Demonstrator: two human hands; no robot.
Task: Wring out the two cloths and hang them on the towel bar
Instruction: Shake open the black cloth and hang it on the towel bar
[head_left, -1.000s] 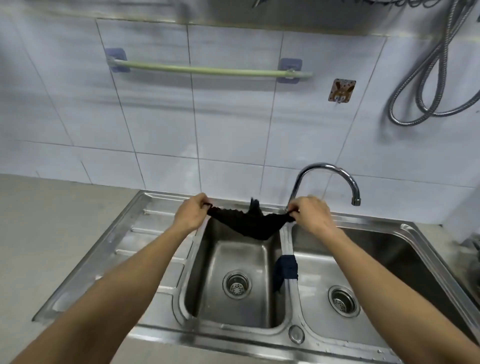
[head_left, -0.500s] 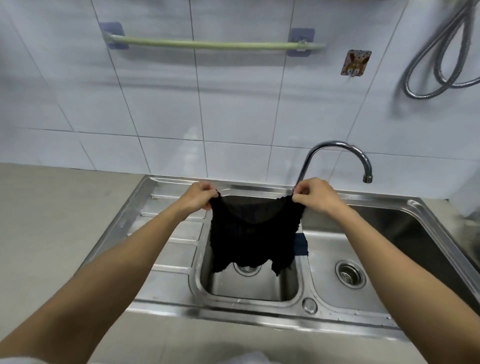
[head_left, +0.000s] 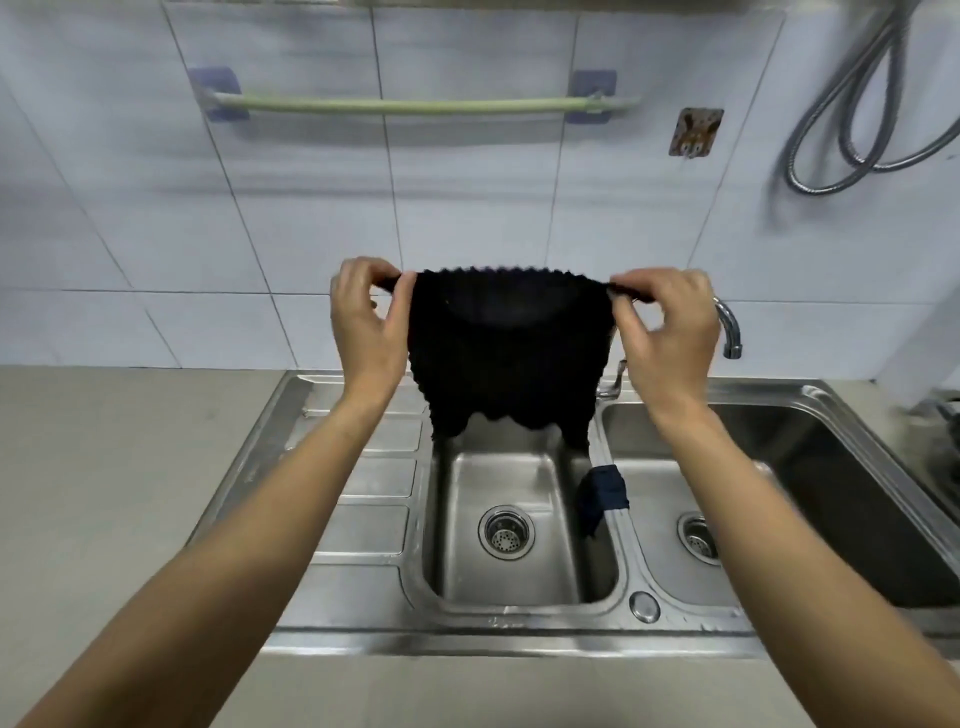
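I see a black cloth (head_left: 506, 353) held spread out in mid-air above the left basin (head_left: 506, 525) of a stainless double sink, its scalloped top edge pulled into a nearly level line and its lower edge hanging ragged just over the basin's far rim. My left hand (head_left: 366, 322) pinches the cloth's top left corner between thumb and fingers; my right hand (head_left: 667, 332) pinches the top right corner the same way, so both hands are clamped on the fabric and set well apart, with the cloth stretched between them. Both bare forearms reach up from the bottom corners of the view.

A second, dark blue cloth (head_left: 602, 493) lies draped over the divider between the two basins, part of it hanging down into the left one. The right basin (head_left: 779, 467) sits beside it, a strainer drain visible in each bowl. The curved spout of a chrome tap (head_left: 728, 332) shows just behind my right hand.

On the white tiled wall above, a pale green towel bar (head_left: 421, 105) runs level between two purple mounts, well above the held cloth and bare along its length. To its right is a small square wall hook (head_left: 695, 131), and further right a coiled metal hose (head_left: 852, 119) hangs on the tiles. A grey worktop (head_left: 130, 452) surrounds the sink and its ribbed draining board (head_left: 374, 488) at left.
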